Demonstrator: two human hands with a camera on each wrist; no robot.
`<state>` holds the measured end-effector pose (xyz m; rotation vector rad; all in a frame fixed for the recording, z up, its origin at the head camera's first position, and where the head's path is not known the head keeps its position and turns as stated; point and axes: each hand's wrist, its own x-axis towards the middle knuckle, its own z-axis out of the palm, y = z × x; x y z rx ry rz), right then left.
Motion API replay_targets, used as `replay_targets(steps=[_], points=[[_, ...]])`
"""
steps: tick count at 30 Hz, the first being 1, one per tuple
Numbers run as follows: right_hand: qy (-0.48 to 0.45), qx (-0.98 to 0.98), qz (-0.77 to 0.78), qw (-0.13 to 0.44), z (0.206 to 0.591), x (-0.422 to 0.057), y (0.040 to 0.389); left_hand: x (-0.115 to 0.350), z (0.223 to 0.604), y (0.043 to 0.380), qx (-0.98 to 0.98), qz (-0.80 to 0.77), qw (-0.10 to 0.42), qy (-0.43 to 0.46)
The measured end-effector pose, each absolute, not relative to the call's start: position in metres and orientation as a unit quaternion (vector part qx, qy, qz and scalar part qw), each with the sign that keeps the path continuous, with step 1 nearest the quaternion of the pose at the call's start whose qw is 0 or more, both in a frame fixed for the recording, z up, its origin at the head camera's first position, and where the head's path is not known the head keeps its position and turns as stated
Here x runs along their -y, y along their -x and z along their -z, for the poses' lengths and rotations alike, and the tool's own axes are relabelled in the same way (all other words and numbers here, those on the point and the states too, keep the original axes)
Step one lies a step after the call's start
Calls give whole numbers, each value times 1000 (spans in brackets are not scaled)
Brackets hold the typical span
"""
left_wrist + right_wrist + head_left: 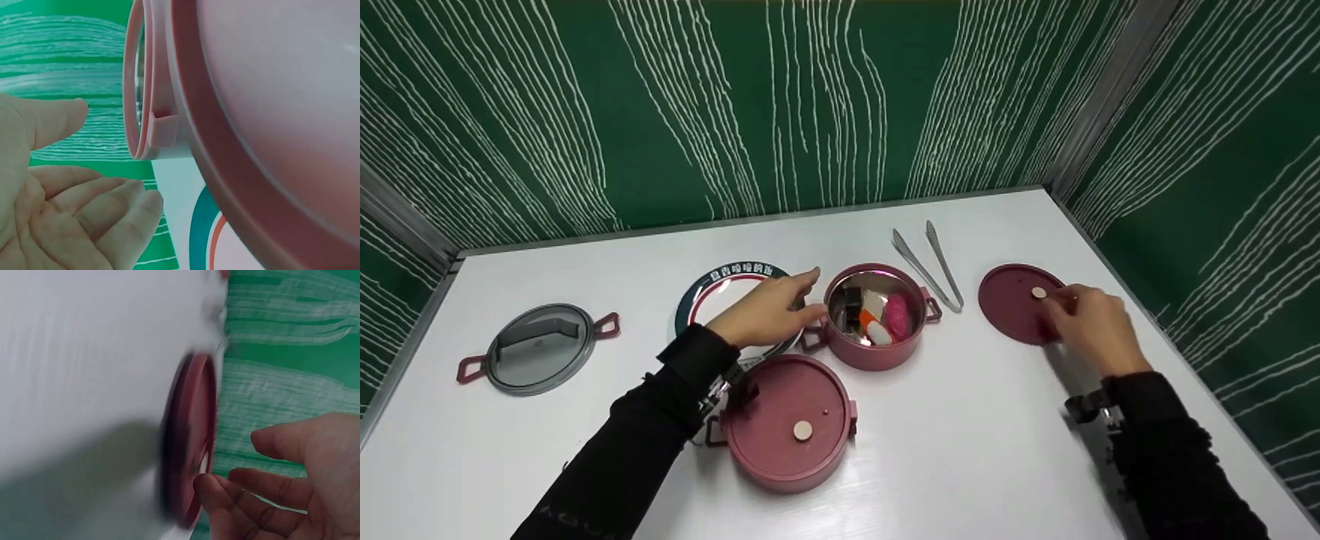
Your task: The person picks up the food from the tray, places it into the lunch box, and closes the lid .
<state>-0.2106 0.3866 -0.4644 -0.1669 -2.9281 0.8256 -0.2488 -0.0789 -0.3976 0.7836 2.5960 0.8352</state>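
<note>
Right of the open pot (874, 358), the right hand (1093, 326), loosely parted and empty, was at the knob (1039, 293) of the red lid (1009, 315); the left hand (771, 307) spread empty. Lid-handling seemed underway, probably needing a pinch next.

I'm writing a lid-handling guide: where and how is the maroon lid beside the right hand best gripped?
Probably by its pale knob, pinched between thumb and fingertips, coming down from above and the right. The knob stands out from the broad, smooth top of the maroon lid, which faces up, and the right hand is close on that side.
</note>
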Motion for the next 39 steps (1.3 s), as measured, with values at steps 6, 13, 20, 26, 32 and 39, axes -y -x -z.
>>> replay_targets(steps=[6,13,20,26,32,39], points=[[72,968,-229,71,476,-412,216,92,396,231,-918,-284,116,-253],[81,972,-214,51,479,-420,217,115,402,216,-921,-302,67,-236],[73,971,-218,59,480,-424,220,134,413,200,-925,-321,50,-197],[73,971,-219,65,480,-427,220,142,419,191,-926,-331,52,-175],[76,969,-227,64,473,-426,219,143,422,189,-927,-332,54,-165],[79,965,-239,71,454,-416,221,142,420,191,-924,-336,53,-175]])
